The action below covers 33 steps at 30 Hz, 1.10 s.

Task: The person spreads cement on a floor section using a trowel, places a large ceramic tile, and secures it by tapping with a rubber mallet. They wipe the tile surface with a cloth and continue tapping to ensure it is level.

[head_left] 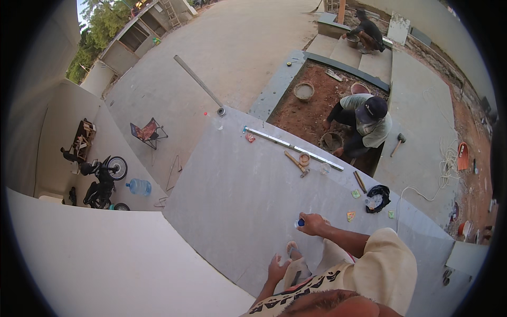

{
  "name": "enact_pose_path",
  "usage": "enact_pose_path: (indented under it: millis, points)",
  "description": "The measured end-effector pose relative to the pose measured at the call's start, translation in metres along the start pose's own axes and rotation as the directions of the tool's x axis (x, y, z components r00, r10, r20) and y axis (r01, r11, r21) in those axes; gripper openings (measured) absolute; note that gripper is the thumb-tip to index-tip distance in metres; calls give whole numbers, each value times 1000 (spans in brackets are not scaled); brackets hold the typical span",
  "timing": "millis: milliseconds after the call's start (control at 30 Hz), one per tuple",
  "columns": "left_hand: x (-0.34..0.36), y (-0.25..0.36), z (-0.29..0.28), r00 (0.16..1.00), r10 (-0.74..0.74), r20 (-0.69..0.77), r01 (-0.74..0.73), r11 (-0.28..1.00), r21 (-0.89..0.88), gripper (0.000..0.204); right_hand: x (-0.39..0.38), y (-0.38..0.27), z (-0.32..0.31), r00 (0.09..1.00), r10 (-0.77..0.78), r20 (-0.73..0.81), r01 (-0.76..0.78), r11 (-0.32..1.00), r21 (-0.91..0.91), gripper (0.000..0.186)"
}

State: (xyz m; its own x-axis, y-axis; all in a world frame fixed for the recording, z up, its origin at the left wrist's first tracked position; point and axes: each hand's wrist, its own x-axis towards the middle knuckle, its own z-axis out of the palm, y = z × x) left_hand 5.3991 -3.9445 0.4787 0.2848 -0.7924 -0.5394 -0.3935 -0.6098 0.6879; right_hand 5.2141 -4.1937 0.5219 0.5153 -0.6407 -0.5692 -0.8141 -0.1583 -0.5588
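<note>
My right hand reaches out over the grey slab, its fingers wrapped round a small clear bottle with a blue cap. Most of the bottle is hidden by the hand or seen end-on. Beside my knee, above my sandalled foot, my left hand is open with its fingers apart and nothing visible in it. Farther out on the slab lie a hammer, a brown ring-shaped roll and a clear plastic cup. A long metal straightedge stretches along the slab's far edge.
A black plastic bag and small packets lie to the right. Beyond the edge, a co-worker crouches in a soil bed with buckets; another person squats farther back. A white wall borders the left.
</note>
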Motion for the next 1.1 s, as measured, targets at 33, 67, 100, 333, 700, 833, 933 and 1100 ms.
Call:
enact_pose_path:
  millis: [33,67,100,333,700,833,933,1100]
  points:
    - [10,14,-10,994,111,3,-110,989,96,97,-21,-19,-1,999,-28,-45,28,1000,14,54]
    - [14,36,-23,975,219,21,-220,965,144,102,-43,-36,0,995,-55,-82,57,998,26,57]
    - [17,63,-36,945,323,49,-327,926,187,107,-63,-51,0,990,-74,-118,79,996,36,59]
    - [-36,132,-79,690,722,55,-724,686,76,107,-188,-146,-9,907,-114,-405,161,983,85,61]
    - [-129,216,-136,611,786,-91,-781,581,-230,85,-276,-134,18,778,-269,-568,386,918,94,116]
    - [-159,254,-144,555,831,-19,-804,531,-269,91,-283,-150,42,725,-182,-664,406,892,200,114]
    - [-179,280,-148,501,864,50,-807,487,-334,99,-299,-159,34,685,-75,-725,423,851,312,104]
    - [-189,304,-164,282,950,132,-908,309,-282,95,-323,-169,29,638,-47,-769,472,813,342,91]
